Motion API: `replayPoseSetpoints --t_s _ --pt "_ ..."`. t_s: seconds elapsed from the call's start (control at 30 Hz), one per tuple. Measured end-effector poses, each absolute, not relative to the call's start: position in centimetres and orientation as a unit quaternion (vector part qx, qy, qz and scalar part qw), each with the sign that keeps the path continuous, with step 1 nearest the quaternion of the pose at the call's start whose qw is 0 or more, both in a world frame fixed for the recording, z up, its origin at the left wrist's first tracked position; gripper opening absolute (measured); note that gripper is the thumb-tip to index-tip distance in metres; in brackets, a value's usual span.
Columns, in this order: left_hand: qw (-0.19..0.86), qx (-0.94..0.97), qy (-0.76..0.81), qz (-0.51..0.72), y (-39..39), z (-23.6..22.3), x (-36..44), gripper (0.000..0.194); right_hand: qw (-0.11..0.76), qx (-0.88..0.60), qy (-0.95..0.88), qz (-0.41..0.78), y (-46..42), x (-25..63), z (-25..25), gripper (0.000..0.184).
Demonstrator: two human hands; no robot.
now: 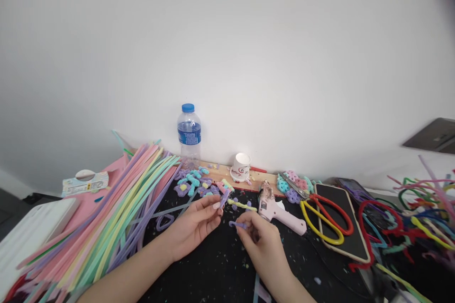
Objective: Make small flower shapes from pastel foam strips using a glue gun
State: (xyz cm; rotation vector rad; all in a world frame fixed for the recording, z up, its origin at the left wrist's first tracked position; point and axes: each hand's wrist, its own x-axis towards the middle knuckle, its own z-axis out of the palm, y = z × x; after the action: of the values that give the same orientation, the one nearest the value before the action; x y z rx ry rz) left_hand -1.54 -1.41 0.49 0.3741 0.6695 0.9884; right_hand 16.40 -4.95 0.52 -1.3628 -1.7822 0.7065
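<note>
Two pinches, left hand point(197, 225) on a purple strip point(225, 198), right hand point(262, 240) on a purple curl point(236, 224), work best light, clear of the glue gun point(283, 215) near the surface's back edge point(209, 270).

Both forearms bare. Left forearm point(142, 267) slants in from lower left; right forearm point(289, 286), shorter in view, from the bottom edge. Left hand point(199, 222): thumb and forefinger pinched, other fingers loosely curled. Right hand point(260, 236): also pinching, knuckles bent. Hands near, not touching.
</note>
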Motion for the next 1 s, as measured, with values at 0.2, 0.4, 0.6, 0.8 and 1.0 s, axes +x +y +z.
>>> replayPoseSetpoints --t_s 0.2,0.4,0.6,0.8,1.0 --pt "0.796 0.234 0.333 0.448 -1.8 0.4 -1.3 0.015 0.491 -0.477 -0.589 0.43 -4.4 16.5 0.4 0.005" --pt "0.797 0.224 0.349 0.44 -2.1 0.6 -1.0 0.014 0.499 -0.432 -0.504 0.557 -4.8 16.1 1.2 0.009" --pt "0.799 0.215 0.353 0.437 -2.1 0.6 -0.9 0.015 0.5 -0.423 -0.465 0.596 -4.9 15.7 1.0 0.021" --pt "0.749 0.299 0.384 0.449 -2.3 0.8 -0.8 0.015 0.491 -0.47 -0.487 0.548 -4.7 16.1 1.4 0.028" --pt "0.603 0.438 0.478 0.465 -2.4 1.6 -0.6 0.015 0.508 -0.487 -0.468 0.535 -4.9 16.2 1.2 0.034"
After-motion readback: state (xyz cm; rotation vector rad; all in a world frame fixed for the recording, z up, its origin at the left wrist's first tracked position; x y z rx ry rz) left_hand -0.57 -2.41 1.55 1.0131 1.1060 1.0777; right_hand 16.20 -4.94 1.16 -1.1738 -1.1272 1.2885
